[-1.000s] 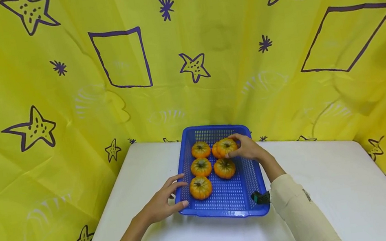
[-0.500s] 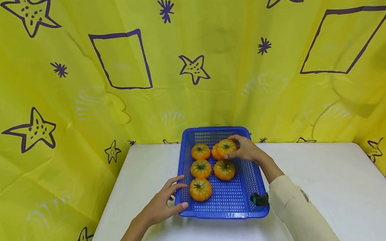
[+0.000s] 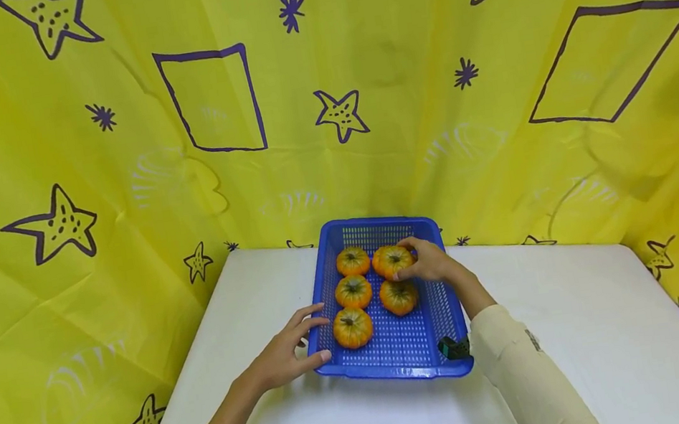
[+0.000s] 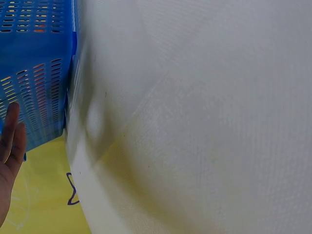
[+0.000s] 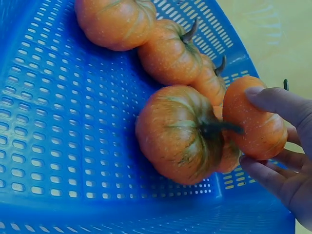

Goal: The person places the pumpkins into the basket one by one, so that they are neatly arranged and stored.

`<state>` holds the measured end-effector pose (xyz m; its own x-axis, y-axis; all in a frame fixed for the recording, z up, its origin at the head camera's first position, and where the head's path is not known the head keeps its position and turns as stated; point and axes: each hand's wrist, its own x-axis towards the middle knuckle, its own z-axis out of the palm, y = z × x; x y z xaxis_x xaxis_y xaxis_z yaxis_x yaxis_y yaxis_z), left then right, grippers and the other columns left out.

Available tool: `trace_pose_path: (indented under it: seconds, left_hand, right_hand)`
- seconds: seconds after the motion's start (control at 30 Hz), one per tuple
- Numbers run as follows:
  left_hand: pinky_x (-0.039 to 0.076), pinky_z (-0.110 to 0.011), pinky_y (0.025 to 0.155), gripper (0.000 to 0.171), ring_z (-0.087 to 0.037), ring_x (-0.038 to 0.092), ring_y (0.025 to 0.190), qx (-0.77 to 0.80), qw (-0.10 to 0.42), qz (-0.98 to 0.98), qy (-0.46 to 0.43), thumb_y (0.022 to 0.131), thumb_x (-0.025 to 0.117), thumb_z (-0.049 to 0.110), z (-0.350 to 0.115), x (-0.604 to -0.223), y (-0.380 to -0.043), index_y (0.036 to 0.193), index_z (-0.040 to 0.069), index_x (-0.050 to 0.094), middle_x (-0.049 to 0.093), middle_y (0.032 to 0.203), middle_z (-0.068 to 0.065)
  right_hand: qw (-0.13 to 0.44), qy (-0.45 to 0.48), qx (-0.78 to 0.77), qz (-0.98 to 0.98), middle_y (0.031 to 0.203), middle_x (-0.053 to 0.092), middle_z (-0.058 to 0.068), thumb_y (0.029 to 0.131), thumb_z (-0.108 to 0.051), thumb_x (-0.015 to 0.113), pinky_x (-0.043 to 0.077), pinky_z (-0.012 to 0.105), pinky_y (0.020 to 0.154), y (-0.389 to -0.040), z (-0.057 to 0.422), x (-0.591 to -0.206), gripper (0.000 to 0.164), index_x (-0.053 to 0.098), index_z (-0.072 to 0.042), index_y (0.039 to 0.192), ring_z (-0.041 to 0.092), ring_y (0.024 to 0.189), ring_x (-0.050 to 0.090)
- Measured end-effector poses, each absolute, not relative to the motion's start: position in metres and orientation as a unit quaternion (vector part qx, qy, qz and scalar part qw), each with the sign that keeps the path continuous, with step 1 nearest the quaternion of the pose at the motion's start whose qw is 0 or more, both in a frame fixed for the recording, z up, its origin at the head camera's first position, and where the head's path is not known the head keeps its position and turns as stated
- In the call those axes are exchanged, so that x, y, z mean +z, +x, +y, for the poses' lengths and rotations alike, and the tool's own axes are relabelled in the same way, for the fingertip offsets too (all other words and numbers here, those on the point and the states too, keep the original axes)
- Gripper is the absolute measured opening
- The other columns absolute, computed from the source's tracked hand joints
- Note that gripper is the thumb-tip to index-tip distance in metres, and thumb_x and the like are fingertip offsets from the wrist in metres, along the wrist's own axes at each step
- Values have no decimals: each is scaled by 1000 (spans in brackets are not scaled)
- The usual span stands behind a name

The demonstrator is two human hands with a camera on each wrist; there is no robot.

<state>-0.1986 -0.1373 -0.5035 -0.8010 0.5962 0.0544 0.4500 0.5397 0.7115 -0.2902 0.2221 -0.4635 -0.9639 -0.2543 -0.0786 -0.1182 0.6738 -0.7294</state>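
Note:
A blue perforated basket (image 3: 394, 371) holds several small orange pumpkins with green tops. My right hand (image 3: 430, 261) grips one pumpkin (image 3: 390, 261) between thumb and fingers, at the back right. In the right wrist view this held pumpkin (image 5: 253, 122) sits over another, mostly hidden pumpkin (image 5: 229, 155). Just in front of it lies a further pumpkin (image 3: 399, 297). Along the left side stand three pumpkins in a row: the back one (image 3: 353, 261), the middle one (image 3: 353, 292) and the front one (image 3: 352, 327). My left hand (image 3: 283, 356) rests at the basket's left edge, fingers extended.
The basket stands on a white table (image 3: 564, 325). Behind and beside it hangs a yellow curtain (image 3: 404, 159) with star and square drawings. A dark wrist strap piece (image 3: 454, 348) on the right arm hangs over the basket's right front corner.
The held pumpkin has shifted slightly left and now covers the pumpkin behind it in the head view. The pumpkin in front has moved a little right and tilted. The left hand stays put.

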Motion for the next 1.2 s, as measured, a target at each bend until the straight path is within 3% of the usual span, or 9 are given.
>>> trace_pose_path:
  seconds: [0.87, 1.2]
  left_hand:
    - [55, -37, 94, 60, -27, 49, 134, 373, 104, 873, 297, 92, 68, 47, -137, -503, -199, 142, 18, 54, 29, 163, 2]
    - [55, -39, 95, 57, -27, 49, 135, 371, 104, 873, 299, 93, 68, 44, -137, -504, -200, 142, 18, 54, 29, 163, 3]
  right_hand:
    - [159, -75, -381, 908, 144, 48, 27, 86, -35, 76, 41, 58, 111, -283, 214, -460, 78, 43, 2, 146, 44, 132, 47]
    - [210, -104, -408, 883, 143, 48, 26, 88, -32, 75, 55, 49, 97, -284, 212, -463, 74, 44, 2, 145, 38, 123, 55]
